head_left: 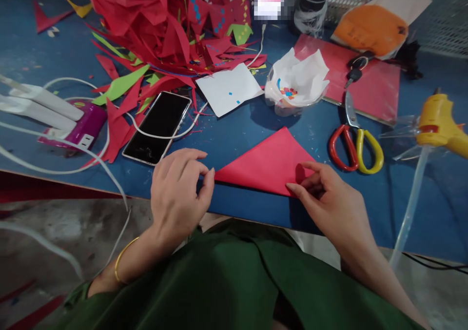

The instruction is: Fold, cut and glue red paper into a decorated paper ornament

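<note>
A sheet of red paper (263, 162), folded into a triangle, lies at the front edge of the blue table. My left hand (179, 188) is closed, thumb and forefinger drawn together at the paper's left tip. At the paper's right end, my right hand (325, 188) grips the lower corner, with the thumb on the front edge and the forefinger over the top. Its other fingers are curled and partly hidden. Just beyond my left hand is a black-screened phone (159, 127) with a white cable across it. Scissors (353, 140) with red and yellow handles lie to the right.
Cut red paper pieces (146, 23) are heaped at the back left. A plastic cup (294, 84) with paper bits stands behind the triangle, beside white paper (230, 88). A yellow glue gun (437, 123) is at right, a purple power strip (78, 125) with white chargers at left.
</note>
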The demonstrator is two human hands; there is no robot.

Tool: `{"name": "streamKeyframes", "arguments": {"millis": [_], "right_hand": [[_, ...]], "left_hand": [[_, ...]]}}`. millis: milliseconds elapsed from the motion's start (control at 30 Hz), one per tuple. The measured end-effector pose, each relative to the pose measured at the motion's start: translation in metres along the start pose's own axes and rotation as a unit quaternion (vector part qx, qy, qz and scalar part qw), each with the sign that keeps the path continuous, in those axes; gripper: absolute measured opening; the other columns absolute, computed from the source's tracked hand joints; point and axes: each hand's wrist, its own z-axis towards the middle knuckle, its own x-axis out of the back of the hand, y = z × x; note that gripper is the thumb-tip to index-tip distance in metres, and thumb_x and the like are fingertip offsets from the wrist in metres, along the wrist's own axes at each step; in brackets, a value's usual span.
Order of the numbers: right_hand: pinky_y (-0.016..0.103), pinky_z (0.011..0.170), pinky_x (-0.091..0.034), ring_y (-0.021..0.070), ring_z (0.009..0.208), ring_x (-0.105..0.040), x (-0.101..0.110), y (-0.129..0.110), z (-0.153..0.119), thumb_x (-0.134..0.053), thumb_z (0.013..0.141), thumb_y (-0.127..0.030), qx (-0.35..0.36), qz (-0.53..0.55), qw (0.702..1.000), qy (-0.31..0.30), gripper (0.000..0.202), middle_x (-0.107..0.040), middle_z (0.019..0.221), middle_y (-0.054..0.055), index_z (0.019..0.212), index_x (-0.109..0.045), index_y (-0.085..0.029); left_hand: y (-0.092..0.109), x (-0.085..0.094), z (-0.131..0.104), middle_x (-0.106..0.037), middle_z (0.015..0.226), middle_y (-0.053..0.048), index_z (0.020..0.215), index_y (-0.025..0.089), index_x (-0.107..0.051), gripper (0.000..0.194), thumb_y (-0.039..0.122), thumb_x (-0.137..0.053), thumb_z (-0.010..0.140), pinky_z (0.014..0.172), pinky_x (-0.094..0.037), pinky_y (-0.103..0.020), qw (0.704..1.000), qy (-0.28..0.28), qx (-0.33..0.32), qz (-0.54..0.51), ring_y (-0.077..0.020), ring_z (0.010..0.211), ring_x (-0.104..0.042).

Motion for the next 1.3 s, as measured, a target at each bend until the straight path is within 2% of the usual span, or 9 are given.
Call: {"name": "streamKeyframes", "arguments": {"millis": [100,167,233,367,500,667,833,1067,1300], "right_hand": [[0.033,0.062,-0.049,0.0223,0.071,-0.07,-0.001,0.0,0.0,-0.067,0.085,-0.056,0.007,0.0,1.0,0.001,0.049,-0.074,0.08,0.004,0.12,-0.063,-0.023],[0.033,0.062,-0.049,0.0224,0.071,-0.07,-0.001,0.0,0.0,-0.066,0.085,-0.057,0.012,-0.001,1.0,0.003,0.049,-0.074,0.08,0.004,0.12,-0.063,-0.022],[0.033,0.062,-0.049,0.0225,0.07,-0.07,-0.001,0.001,0.0,-0.064,0.085,-0.059,0.017,-0.003,1.0,0.009,0.051,-0.074,0.08,0.005,0.119,-0.063,-0.021],[0.033,0.061,-0.05,0.0224,0.068,-0.07,-0.002,0.003,-0.001,-0.062,0.086,-0.06,0.031,-0.019,0.999,0.03,0.051,-0.074,0.078,0.005,0.118,-0.064,-0.02],[0.034,0.062,-0.052,0.0225,0.071,-0.07,-0.005,0.003,-0.007,-0.063,0.09,-0.051,0.072,-0.069,0.992,0.076,0.046,-0.074,0.083,0.006,0.123,-0.061,-0.019],[0.038,0.08,-0.056,0.0265,0.093,-0.072,-0.012,-0.005,-0.017,-0.069,0.089,-0.025,0.292,-0.152,0.923,0.2,0.044,-0.075,0.104,0.016,0.129,-0.058,-0.011],[0.038,0.101,-0.052,0.0262,0.119,-0.066,-0.018,-0.011,-0.022,-0.067,0.091,-0.018,0.458,-0.154,0.87,0.096,0.052,-0.072,0.123,0.019,0.138,-0.051,-0.003],[0.041,0.108,-0.05,0.026,0.131,-0.058,-0.023,-0.004,-0.028,-0.059,0.096,-0.024,0.463,-0.163,0.87,0.037,0.061,-0.062,0.138,0.017,0.152,-0.039,-0.008],[0.039,0.108,-0.05,0.0256,0.13,-0.059,-0.023,-0.005,-0.027,-0.059,0.096,-0.024,0.48,-0.181,0.857,0.041,0.045,-0.064,0.134,0.016,0.137,-0.057,-0.005]], "left_hand": [[0.013,-0.003,-0.003,-0.073,0.118,-0.009,0.101,0.018,-0.064,0.01,0.019,-0.064,0.091,0.103,-0.049,-0.043,0.991,0.01,-0.136,-0.016,-0.0263,0.117,-0.065],[0.02,-0.006,-0.006,-0.067,0.133,-0.01,0.125,0.014,-0.061,0.032,0.03,-0.057,0.098,0.113,-0.042,-0.041,0.969,-0.066,-0.238,-0.023,-0.026,0.131,-0.056],[0.025,-0.011,-0.008,-0.058,0.146,-0.01,0.139,0.01,-0.053,0.051,0.045,-0.044,0.103,0.118,-0.036,-0.04,0.948,-0.143,-0.283,-0.018,-0.026,0.14,-0.047],[0.025,-0.018,-0.013,-0.045,0.155,-0.013,0.148,0.01,-0.044,0.072,0.062,-0.037,0.099,0.118,-0.035,-0.044,0.938,-0.224,-0.264,0.003,-0.0295,0.146,-0.039],[0.024,-0.017,-0.015,-0.042,0.157,-0.013,0.151,0.009,-0.041,0.074,0.063,-0.036,0.099,0.119,-0.033,-0.044,0.932,-0.251,-0.262,0.013,-0.03,0.148,-0.035],[0.024,-0.017,-0.014,-0.041,0.158,-0.014,0.149,0.009,-0.043,0.072,0.061,-0.037,0.099,0.118,-0.033,-0.045,0.933,-0.247,-0.262,0.007,-0.0302,0.148,-0.035],[0.024,-0.019,-0.017,-0.046,0.155,-0.015,0.143,0.007,-0.05,0.069,0.059,-0.04,0.099,0.119,-0.034,-0.044,0.94,-0.222,-0.258,0.002,-0.03,0.147,-0.037],[0.024,-0.02,-0.02,-0.047,0.153,-0.016,0.141,0.006,-0.052,0.065,0.055,-0.04,0.101,0.118,-0.035,-0.044,0.939,-0.203,-0.276,0.011,-0.0305,0.145,-0.04],[0.013,-0.013,-0.028,-0.056,0.145,-0.016,0.141,0.006,-0.052,0.066,0.056,-0.048,0.098,0.116,-0.039,-0.043,0.96,-0.153,-0.232,0.018,-0.0297,0.139,-0.049]]}}
